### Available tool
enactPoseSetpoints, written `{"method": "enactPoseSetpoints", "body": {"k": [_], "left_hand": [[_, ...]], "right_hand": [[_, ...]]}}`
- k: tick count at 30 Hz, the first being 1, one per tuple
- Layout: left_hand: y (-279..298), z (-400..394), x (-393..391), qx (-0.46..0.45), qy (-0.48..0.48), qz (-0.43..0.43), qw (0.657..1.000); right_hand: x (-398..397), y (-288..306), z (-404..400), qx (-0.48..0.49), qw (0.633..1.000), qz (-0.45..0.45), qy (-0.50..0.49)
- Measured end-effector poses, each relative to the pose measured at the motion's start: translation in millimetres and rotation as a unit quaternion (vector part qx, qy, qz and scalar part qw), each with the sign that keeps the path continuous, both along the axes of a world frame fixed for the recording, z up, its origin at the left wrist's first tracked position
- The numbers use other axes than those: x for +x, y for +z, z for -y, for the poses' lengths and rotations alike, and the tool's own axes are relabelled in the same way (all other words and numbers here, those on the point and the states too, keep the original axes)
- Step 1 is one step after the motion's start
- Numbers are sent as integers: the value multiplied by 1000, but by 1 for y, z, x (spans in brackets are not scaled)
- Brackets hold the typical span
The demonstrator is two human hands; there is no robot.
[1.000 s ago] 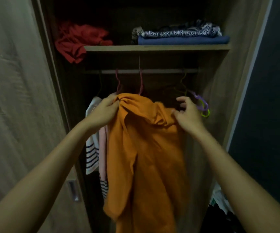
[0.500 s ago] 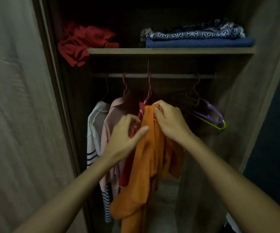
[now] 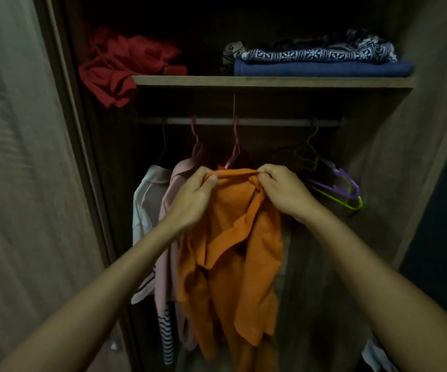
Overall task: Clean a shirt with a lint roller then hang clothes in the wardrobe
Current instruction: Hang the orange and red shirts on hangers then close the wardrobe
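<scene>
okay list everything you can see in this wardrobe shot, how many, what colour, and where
orange shirt: 1, orange, centre, below the rail, held at its top edge
pink hangers: 2, pink, on the rail
pink garment: 1, pale pink, hanging left of the orange shirt
white garment: 1, white, hanging furthest left
empty hangers: several, purple and green, right end of the rail
red clothes: 1 heap, red, shelf left
folded stack: 1, blue and patterned, shelf right
left hand: pinching the shirt
right hand: pinching the shirt
</scene>
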State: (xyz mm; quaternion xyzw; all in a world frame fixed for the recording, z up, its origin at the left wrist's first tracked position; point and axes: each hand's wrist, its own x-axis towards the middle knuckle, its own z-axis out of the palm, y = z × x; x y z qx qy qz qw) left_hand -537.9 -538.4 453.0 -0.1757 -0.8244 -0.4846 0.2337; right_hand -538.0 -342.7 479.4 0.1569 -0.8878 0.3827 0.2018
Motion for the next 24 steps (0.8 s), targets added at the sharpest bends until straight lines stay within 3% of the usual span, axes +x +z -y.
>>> {"method": "enactPoseSetpoints", "body": {"k": [4, 7, 9, 13, 17, 21, 22, 24], "left_hand": [[19, 8, -6, -152, 9, -125, 980], [21, 29, -17, -250, 15, -199, 947], [11, 48, -25, -303, 27, -171, 937], [-3, 66, -28, -359, 87, -8, 929], [7, 54, -26, -266, 104, 54, 957], [25, 36, -25, 16, 23, 204, 979], [28, 30, -22, 61, 13, 192, 979], [33, 24, -17, 67, 31, 101, 992]], "right_hand": [[4, 12, -4, -117, 993, 25, 11], [11, 27, -23, -35, 998, 34, 44], [12, 34, -41, 18, 999, 15, 41], [7, 33, -64, 85, 996, 22, 17], [-3, 22, -65, 206, 977, 21, -48], [-9, 27, -74, 203, 969, -5, -142], [-6, 29, -76, 185, 968, -49, -165], [0, 30, -77, 121, 967, -132, -183]]}}
